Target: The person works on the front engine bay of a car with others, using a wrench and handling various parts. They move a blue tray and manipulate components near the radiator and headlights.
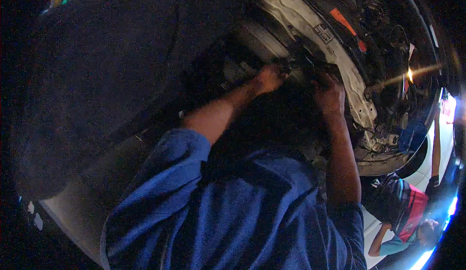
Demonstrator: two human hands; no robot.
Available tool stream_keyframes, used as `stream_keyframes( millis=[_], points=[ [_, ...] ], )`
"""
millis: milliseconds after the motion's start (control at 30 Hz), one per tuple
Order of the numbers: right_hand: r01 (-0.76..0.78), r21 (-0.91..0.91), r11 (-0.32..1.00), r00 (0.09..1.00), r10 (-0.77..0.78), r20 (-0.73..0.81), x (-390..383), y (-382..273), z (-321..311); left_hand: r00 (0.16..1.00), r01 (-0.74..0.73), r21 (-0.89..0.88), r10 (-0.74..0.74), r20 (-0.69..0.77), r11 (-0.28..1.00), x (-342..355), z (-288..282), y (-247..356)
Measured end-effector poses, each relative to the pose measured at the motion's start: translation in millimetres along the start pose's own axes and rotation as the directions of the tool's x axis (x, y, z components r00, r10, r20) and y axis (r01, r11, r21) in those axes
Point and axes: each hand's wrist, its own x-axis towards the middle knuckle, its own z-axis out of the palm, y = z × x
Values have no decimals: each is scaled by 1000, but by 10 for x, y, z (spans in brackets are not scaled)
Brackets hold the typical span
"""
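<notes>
My left hand [271, 79] reaches into the dark front of a vehicle, its fingers curled in beside a grey finned panel [262, 38]. What those fingers grip is too dark to make out. Across from it, my right hand [331, 95] is bent, with its fingertips at a dark part just inside a pale, dirty metal crossmember [345, 68]. Shadow hides most of the right fingers and whatever they touch.
Beyond the crossmember lies the engine bay, with an orange strip-shaped piece [343, 22] and a blue part [412, 135]. A wide dark surface [97, 85] fills the left. At lower right another person [405, 211] is beside a white vehicle panel [373, 228].
</notes>
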Motion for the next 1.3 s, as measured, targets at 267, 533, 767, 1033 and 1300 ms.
stream_keyframes(
  millis=[267, 533, 767, 1033, 1300],
  points=[
    [4, -175, 985, 998, 6, 55, -70, 94, 110, 991, -15, 61, 7, 134, 998, 217, 12, 306],
    [91, -110, 990, 995, -93, -18, -277, 70, 358, 975, 211, 112, -217, 43, 971, 240, -15, 449],
    [54, 70, 996, 960, -32, -279, -590, 157, 81, 956, 240, 151, -206, -211, 959, 186, 55, 335],
    [-423, 370, 827, 906, 392, 159, -1047, 1120, 1023, 986, 168, 111, -166, -28, 980, 158, -143, 320],
    [-499, 480, 721, 859, 340, 383, -674, 1089, 2334, 974, 228, 279, -222, -55, 933, 145, -368, 478]
  ],
)
